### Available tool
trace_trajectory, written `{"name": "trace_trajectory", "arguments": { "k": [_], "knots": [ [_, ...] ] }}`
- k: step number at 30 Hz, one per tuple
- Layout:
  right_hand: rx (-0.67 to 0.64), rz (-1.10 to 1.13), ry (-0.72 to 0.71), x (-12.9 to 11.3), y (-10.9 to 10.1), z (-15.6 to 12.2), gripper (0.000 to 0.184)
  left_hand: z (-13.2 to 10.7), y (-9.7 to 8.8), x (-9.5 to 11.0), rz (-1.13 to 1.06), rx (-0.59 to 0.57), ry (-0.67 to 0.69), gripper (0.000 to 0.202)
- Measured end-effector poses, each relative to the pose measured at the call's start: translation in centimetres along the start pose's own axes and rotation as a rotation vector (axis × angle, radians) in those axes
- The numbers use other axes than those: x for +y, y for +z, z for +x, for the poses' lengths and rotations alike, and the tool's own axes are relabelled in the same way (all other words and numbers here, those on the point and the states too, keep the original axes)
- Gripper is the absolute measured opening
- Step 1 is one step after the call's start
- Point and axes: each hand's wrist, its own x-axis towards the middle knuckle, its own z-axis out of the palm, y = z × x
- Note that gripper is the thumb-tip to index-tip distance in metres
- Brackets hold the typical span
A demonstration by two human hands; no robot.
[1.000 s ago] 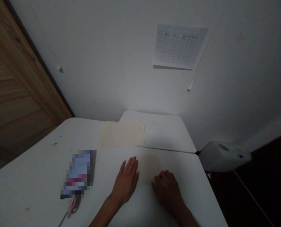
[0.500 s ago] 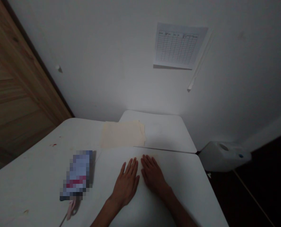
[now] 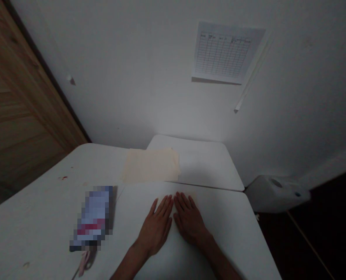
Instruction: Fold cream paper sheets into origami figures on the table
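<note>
Both of my hands lie palm down on the white tabletop, side by side near its middle. My left hand is flat with its fingers stretched forward and the thumb apart. My right hand lies just as flat, its fingertips almost touching those of the left. A faint beige patch shows by the right fingertips; what it is I cannot make out. Beyond the hands rests a flat stack of thin beige sheets, across the seam between table sections. Neither hand visibly holds anything.
A blurred-out blue and red item with a pink strap lies on the left of the table. A printed chart hangs on the wall. To the right, a white plastic container stands by the wall; a wooden door is at left.
My left hand has shifted slightly to the right, bringing its fingertips closer to the right hand's. The camera view has tilted a little. The sheets have not moved on the table.
</note>
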Motion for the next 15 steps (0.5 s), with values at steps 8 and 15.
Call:
{"name": "trace_trajectory", "arguments": {
  "k": [8, 15],
  "knots": [
    [-0.007, 0.021, 0.031, -0.1, 0.1, -0.1, 0.058, -0.5, 0.0, 0.0, -0.004, -0.024, -0.08, 0.059],
    [-0.027, 0.023, 0.068, 0.5, 0.1, -0.2, 0.06, -1.4, -0.2, -0.6, 0.008, 0.001, -0.118, 0.062]
  ]
}}
